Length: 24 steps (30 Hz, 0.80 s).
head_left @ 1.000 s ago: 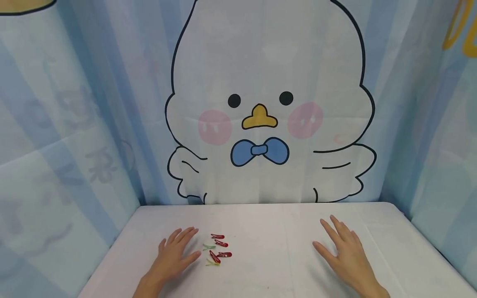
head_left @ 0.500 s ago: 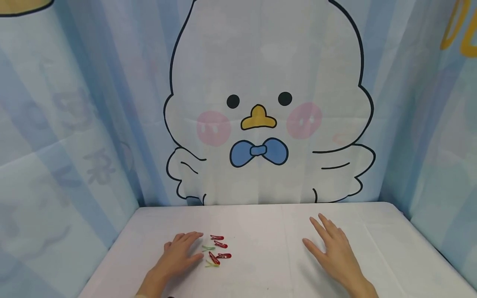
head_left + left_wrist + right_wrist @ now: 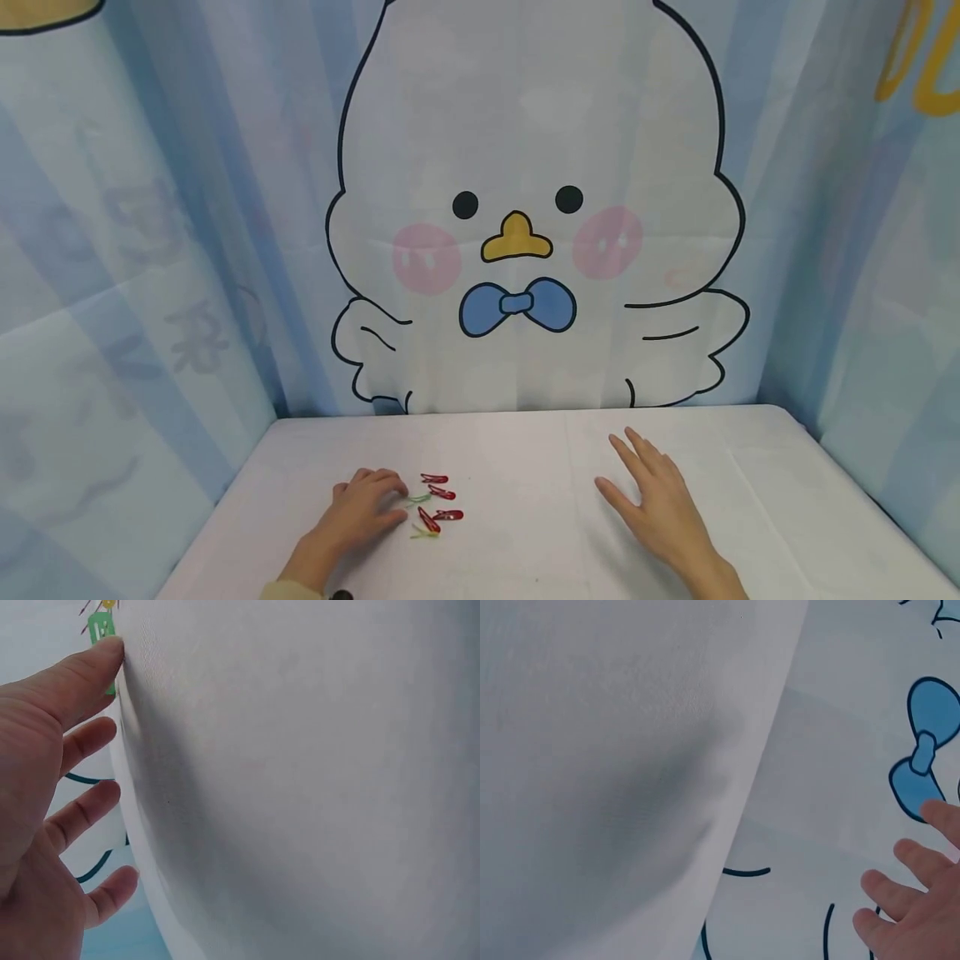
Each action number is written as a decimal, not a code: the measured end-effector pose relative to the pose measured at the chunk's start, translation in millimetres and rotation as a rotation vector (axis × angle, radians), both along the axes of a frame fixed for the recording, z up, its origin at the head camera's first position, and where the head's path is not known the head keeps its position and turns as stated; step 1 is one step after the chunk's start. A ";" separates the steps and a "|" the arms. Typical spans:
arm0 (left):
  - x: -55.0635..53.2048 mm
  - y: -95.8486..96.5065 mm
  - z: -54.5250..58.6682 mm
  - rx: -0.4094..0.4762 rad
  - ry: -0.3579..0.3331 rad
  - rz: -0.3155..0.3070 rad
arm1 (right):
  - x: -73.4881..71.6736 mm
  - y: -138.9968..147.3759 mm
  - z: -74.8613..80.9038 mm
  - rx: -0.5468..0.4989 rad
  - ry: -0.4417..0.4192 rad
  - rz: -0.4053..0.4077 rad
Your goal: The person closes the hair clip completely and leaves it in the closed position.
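Several red snap hair clips (image 3: 448, 515) lie in a small group on the white table, left of the middle in the head view. Among them are a green hair clip (image 3: 420, 498) and, at the near end, a yellow-green hair clip (image 3: 425, 533). My left hand (image 3: 366, 507) is at the group's left side, thumb and index finger spread around a gap, fingertips right at the green clip. In the left wrist view the thumb (image 3: 82, 679) overlaps that clip. My right hand (image 3: 660, 504) hovers over the table's right half, fingers spread, holding nothing.
The white-covered table (image 3: 525, 550) ends at a back edge against a curtain (image 3: 525, 367) printed with a white cartoon bird in a blue bow tie. Blue-and-white curtains (image 3: 135, 275) also stand along the left and right sides.
My left hand has moved slightly right to the green clip, its fingers bending more. The right hand has drifted left, fingers still spread. The clips lie as before.
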<state>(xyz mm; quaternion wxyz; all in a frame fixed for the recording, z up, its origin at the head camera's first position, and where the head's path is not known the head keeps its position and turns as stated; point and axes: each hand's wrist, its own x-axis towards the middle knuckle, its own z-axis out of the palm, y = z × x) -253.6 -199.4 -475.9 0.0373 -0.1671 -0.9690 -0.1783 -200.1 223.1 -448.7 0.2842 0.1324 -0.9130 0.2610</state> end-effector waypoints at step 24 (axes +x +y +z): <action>-7.3 5.1 0.5 0.006 -0.023 0.015 | 0.7 -10.9 3.3 0.005 -0.055 0.004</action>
